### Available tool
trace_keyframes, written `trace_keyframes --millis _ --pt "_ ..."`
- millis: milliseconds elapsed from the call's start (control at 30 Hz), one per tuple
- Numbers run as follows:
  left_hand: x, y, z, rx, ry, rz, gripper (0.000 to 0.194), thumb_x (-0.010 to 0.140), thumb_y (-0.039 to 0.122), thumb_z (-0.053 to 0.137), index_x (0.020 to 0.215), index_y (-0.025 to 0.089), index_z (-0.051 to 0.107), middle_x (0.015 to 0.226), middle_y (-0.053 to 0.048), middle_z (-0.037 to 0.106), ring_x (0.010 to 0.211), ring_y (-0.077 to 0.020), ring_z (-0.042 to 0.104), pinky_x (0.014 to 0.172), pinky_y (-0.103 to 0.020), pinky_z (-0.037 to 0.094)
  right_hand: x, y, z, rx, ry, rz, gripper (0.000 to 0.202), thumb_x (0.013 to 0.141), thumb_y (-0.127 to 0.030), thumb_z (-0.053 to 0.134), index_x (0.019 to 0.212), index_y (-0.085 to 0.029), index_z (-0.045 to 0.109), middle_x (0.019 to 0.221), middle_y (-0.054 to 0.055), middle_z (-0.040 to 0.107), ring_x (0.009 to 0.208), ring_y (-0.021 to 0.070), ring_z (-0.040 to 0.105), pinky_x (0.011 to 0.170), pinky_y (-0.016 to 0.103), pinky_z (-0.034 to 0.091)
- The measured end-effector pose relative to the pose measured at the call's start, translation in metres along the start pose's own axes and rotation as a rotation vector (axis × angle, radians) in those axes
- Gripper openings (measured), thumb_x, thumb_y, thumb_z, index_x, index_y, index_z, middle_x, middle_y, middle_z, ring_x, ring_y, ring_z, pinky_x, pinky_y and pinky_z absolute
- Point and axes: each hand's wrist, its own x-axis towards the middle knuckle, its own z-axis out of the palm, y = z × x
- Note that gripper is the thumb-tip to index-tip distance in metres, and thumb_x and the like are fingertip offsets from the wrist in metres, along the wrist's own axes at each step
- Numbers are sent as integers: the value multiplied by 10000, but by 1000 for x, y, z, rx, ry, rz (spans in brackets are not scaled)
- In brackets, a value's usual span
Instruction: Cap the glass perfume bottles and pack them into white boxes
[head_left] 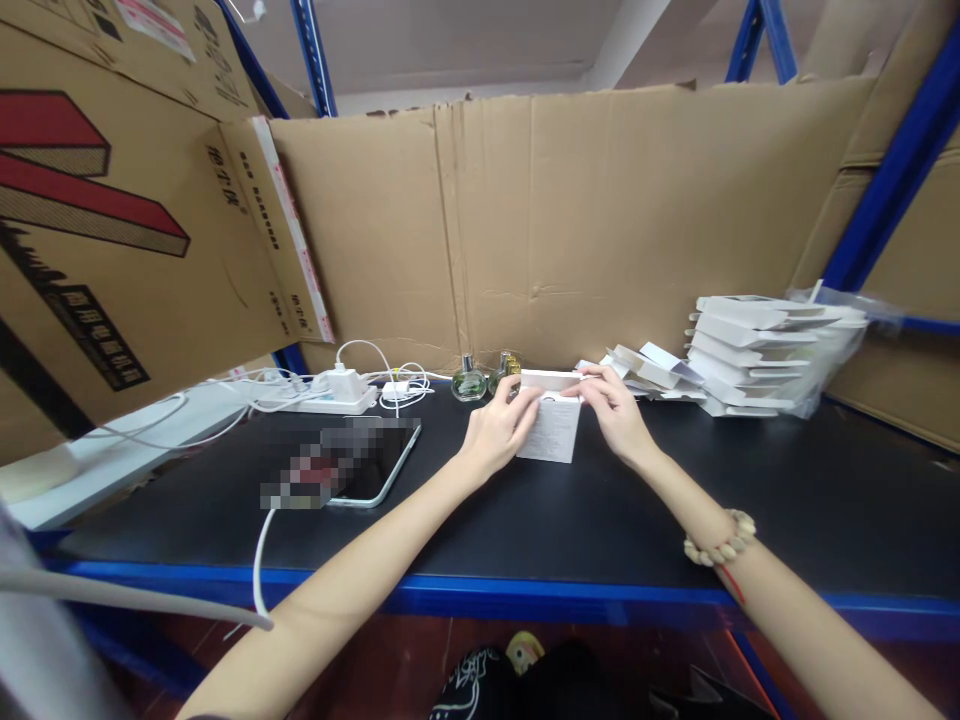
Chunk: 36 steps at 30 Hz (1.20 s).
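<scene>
A small white box [550, 430] with fine print on its front stands upright over the black tabletop, its top flap raised. My left hand [499, 428] pinches the box's upper left edge between thumb and fingers. At the upper right corner, my right hand [611, 405] is closed on the flap and edge of the same box. Just behind my left hand are small glass bottles with green liquid; one bottle [469, 382] shows fully, the others are partly hidden by the fingers.
A stack of flat white boxes [739, 355] is at the right rear, with loose white cartons [649, 370] beside it. On the left lie a tablet [375, 460], a power strip [300, 398] and white cables. Cardboard [600, 220] walls the back; a blue rail [540, 595] edges the front.
</scene>
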Motion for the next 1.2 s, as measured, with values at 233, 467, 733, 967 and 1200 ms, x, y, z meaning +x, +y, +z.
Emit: trace_keyframes --millis 233,467,733,967,1200 --pt "-1 0 1 -78 -45 -37 377 918 384 284 1167 228 519 1204 -63 446 767 -115 571 628 -230 456 -2 2 3 -23 -48 -13 385 822 -482 393 842 -181 631 1004 104 489 1017 199 485 752 324 466" --pt "-2 4 3 -226 -83 -47 468 917 362 312 1353 191 301 1259 -96 423 1038 -176 521 777 -285 479 -7 2 10 -118 -193 -64 410 856 -461 382 1101 -203 584 1009 111 472 1032 198 499 919 399 395" --pt "-3 -5 14 -138 73 128 368 925 271 302 1239 239 491 1385 -113 247 1059 -188 523 805 -321 496 -4 -3 10 64 58 -94 311 815 -368 493 1058 -179 451 1017 100 579 936 165 569 769 327 480" --pt "-3 -6 18 -107 308 293 302 891 148 367 1072 229 594 1387 -92 253 1131 -204 483 842 -319 494 1 -13 7 96 -17 -57 244 817 -345 479 793 -178 656 878 54 655 855 165 611 791 313 489" --pt "-2 6 12 -183 343 190 157 840 295 513 893 171 592 1087 -91 467 981 -158 552 655 -212 524 1 -9 7 142 -64 -12 227 779 -332 519 830 -185 685 878 46 660 826 164 619 720 295 510"
